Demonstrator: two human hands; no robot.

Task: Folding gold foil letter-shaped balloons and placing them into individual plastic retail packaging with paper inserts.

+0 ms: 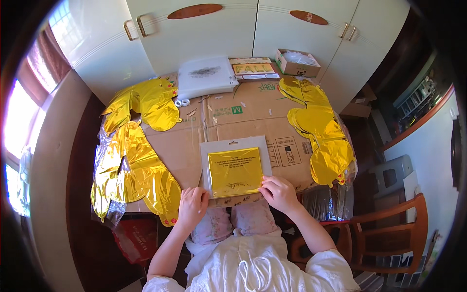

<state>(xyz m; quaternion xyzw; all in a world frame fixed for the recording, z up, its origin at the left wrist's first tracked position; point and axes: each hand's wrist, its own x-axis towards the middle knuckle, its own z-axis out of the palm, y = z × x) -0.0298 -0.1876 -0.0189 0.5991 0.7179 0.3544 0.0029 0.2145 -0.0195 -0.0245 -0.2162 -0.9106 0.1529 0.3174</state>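
Observation:
Flat at the table's near edge lies a clear plastic bag with a hanging hole at its top. Inside it is a folded gold foil balloon with dark print. My left hand is closed at the bag's lower left corner, thumb and fingers gripping its edge. At the lower right corner my right hand pinches the bag's edge, fingers bent. Unpacked gold foil balloons are heaped flat on the left, and more gold foil balloons lie along the right side.
Flattened cardboard covers the table. At the back are a stack of clear bags, a printed box, and an open carton holding plastic. Two small white rolls sit beside the bags. A wooden chair stands right.

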